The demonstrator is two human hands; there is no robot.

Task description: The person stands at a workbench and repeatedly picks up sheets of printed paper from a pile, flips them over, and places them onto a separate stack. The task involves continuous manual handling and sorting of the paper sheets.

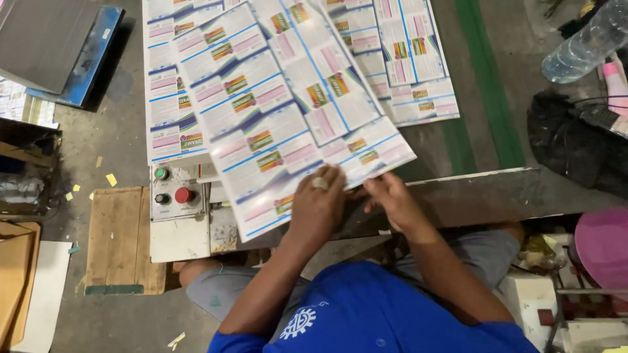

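A fanned stack of printed sheets, white with blue, pink and green label blocks, lies across the machine table. My left hand, a ring on one finger, presses flat on the near edge of the top sheet. My right hand pinches the near right corner of the same sheets, fingers curled under the edge. Both forearms reach forward from a blue shirt at the bottom of the view.
A control box with green, black and red buttons sits left of my hands. A wooden board lies on the floor beyond it. A plastic bottle, a black bag and a pink round object are at right.
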